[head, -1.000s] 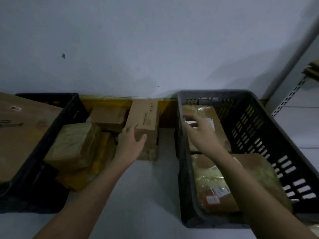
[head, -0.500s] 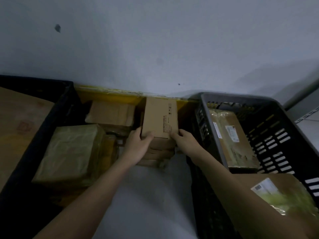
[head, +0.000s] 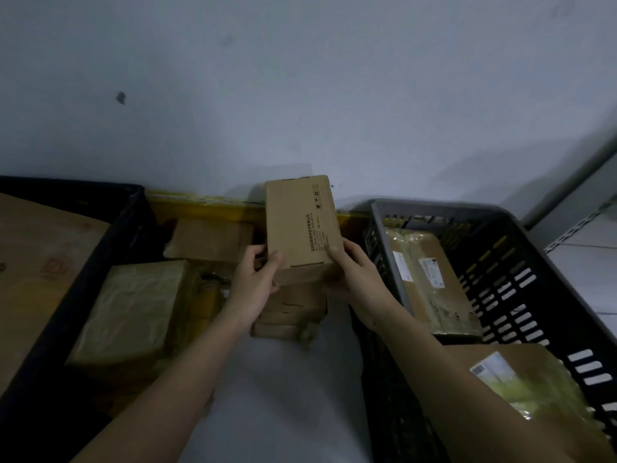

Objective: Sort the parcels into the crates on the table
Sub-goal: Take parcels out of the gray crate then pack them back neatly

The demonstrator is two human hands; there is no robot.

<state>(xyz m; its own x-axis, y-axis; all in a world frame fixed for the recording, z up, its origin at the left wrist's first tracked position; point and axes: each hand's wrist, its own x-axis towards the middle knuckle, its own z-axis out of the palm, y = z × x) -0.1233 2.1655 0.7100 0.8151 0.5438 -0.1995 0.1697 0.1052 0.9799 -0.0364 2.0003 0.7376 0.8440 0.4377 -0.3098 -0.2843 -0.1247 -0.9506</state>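
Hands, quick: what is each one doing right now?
Left hand: grips the cardboard box at its near left corner.
Right hand: grips the same box's near right corner.

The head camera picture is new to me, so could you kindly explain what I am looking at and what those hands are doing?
There is no machine here: a person wears a camera on the head, looking forward and down at two bare hands. The left hand and right hand together grip a plain brown cardboard box with printed text, held above a small stack of similar flat boxes on the pale table. To the right stands a dark slotted plastic crate with taped, labelled parcels inside. To the left is a black crate, and tape-wrapped brown parcels lie between it and the stack.
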